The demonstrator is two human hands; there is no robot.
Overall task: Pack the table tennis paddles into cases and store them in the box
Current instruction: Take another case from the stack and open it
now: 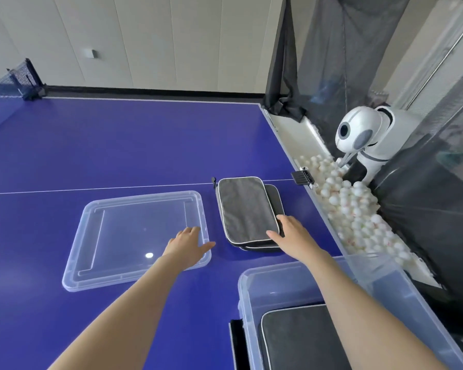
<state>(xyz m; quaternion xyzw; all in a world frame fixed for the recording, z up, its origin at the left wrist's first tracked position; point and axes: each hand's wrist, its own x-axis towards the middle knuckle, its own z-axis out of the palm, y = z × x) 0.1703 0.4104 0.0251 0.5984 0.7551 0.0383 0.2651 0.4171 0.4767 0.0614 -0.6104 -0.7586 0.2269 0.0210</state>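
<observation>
Two grey-black paddle cases lie stacked on the blue table; the top case (247, 209) has white piping, and the lower case (274, 198) peeks out on the right. My right hand (289, 232) rests on the near right corner of the top case, thumb on its top and fingers over its right edge. My left hand (189, 245) lies open with spread fingers on the near right corner of the clear plastic lid (91, 252). At the bottom right stands the clear storage box (245, 289), with another black case (300, 340) inside it. No bare paddle is visible.
Along the table's right edge runs a trough of several white balls (353, 206), with a white ball-feeding robot (364, 137) and black netting behind it. The table net (19, 80) is at the far left. A white centre line crosses the table.
</observation>
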